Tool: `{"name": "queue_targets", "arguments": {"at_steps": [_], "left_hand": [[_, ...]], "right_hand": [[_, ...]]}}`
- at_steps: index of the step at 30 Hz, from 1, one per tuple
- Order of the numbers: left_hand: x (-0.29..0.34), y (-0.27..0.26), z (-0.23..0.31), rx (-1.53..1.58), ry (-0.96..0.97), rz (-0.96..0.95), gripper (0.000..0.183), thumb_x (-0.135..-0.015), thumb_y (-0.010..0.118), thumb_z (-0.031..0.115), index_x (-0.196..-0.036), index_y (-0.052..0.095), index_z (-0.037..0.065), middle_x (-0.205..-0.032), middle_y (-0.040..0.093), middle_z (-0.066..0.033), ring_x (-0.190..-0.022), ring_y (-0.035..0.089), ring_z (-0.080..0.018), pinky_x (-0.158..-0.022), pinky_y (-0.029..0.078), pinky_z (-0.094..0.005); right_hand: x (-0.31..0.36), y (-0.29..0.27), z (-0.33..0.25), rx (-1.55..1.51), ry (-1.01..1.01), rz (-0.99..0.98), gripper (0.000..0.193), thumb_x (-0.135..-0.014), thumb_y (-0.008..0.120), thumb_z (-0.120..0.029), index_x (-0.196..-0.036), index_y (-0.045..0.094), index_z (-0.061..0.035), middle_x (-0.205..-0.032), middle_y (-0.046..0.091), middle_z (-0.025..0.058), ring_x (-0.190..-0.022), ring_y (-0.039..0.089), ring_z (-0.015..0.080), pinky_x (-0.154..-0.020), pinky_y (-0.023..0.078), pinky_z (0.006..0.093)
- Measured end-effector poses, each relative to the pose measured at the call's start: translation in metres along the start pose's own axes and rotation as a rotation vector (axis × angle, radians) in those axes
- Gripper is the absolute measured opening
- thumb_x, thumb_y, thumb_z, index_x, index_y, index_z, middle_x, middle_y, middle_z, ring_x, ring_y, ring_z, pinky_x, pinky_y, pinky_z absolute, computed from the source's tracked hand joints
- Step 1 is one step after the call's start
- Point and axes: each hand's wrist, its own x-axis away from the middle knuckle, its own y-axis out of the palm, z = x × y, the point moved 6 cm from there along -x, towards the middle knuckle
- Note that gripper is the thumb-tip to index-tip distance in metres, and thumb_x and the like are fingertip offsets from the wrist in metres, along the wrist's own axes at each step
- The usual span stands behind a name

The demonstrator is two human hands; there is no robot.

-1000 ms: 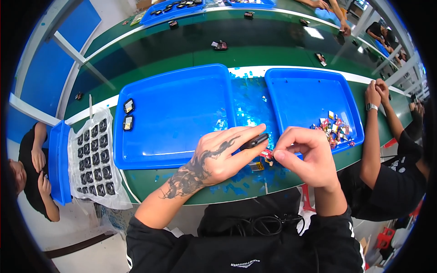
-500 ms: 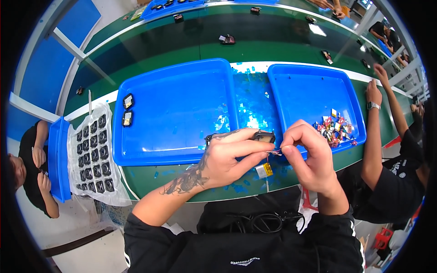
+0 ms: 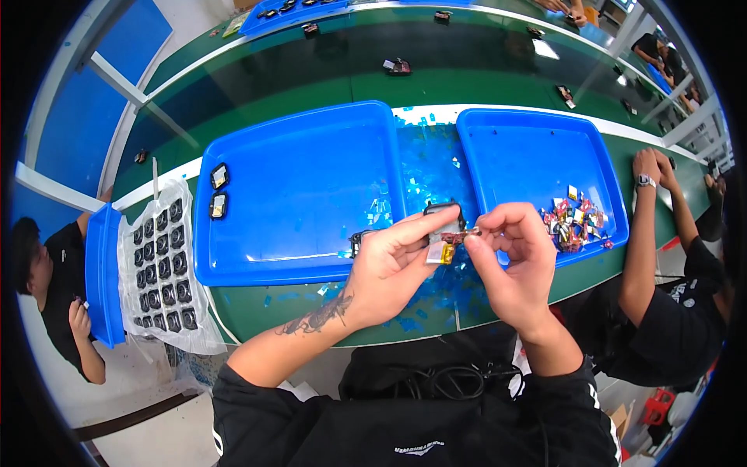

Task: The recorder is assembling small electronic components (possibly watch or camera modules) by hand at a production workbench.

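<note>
Above the gap between two blue trays, my left hand [image 3: 389, 276] is closed around a small black plastic housing [image 3: 446, 208]. A flat silver-and-yellow pouch battery [image 3: 439, 254] hangs by my left thumb, joined to the work by thin dark-red wires [image 3: 457, 236]. My right hand [image 3: 520, 253] pinches the end of these wires between thumb and forefinger, just right of the housing. What sits inside the housing is partly hidden by my left fingers.
The left blue tray [image 3: 299, 268] holds several black housings [image 3: 220, 176]; the right blue tray [image 3: 537, 117] holds piled batteries with wires [image 3: 576, 222]. Blue film scraps [image 3: 424, 175] litter the green bench. Round black parts [image 3: 167, 268] fill a plastic-lined tray. Co-workers sit on both sides.
The housing has turned in my left hand, and the battery has risen from below my fingers to beside my thumb. The right co-worker's hands have lowered. Pieces on the belt have shifted slightly right.
</note>
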Motion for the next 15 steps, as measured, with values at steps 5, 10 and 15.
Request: {"name": "queue_targets", "arguments": {"at_steps": [5, 10, 15], "left_hand": [[0.0015, -0.0006, -0.0002, 0.055, 0.020, 0.021, 0.048, -0.092, 0.048, -0.012, -0.138, 0.050, 0.001, -0.133, 0.056, -0.0146, -0.124, 0.052, -0.0181, -0.104, 0.041, -0.0296], [0.0024, 0.0012, 0.0019, -0.020, 0.047, 0.034, 0.045, -0.092, 0.046, -0.011, -0.136, 0.051, -0.002, -0.135, 0.055, -0.0157, -0.125, 0.052, -0.0190, -0.103, 0.042, -0.0293], [0.0030, -0.0010, 0.0030, -0.085, 0.094, 0.029, 0.044, -0.091, 0.045, -0.012, -0.133, 0.053, -0.002, -0.137, 0.053, -0.0167, -0.126, 0.051, -0.0192, -0.103, 0.042, -0.0300]], "right_hand": [[0.0000, 0.0026, 0.0094, -0.138, 0.073, 0.058, 0.029, -0.084, 0.068, 0.007, -0.105, 0.050, -0.0010, -0.089, 0.061, 0.0053, -0.071, 0.056, 0.0032, -0.059, 0.043, 0.0169], [0.0020, 0.0027, 0.0069, -0.016, -0.014, 0.106, 0.029, -0.083, 0.070, 0.006, -0.102, 0.049, -0.0016, -0.083, 0.062, 0.0047, -0.064, 0.050, 0.0021, -0.055, 0.039, 0.0175], [0.0008, 0.0050, 0.0025, 0.122, -0.095, 0.105, 0.032, -0.080, 0.072, 0.005, -0.101, 0.050, -0.0019, -0.079, 0.063, 0.0043, -0.060, 0.048, 0.0030, -0.053, 0.037, 0.0188]]}}
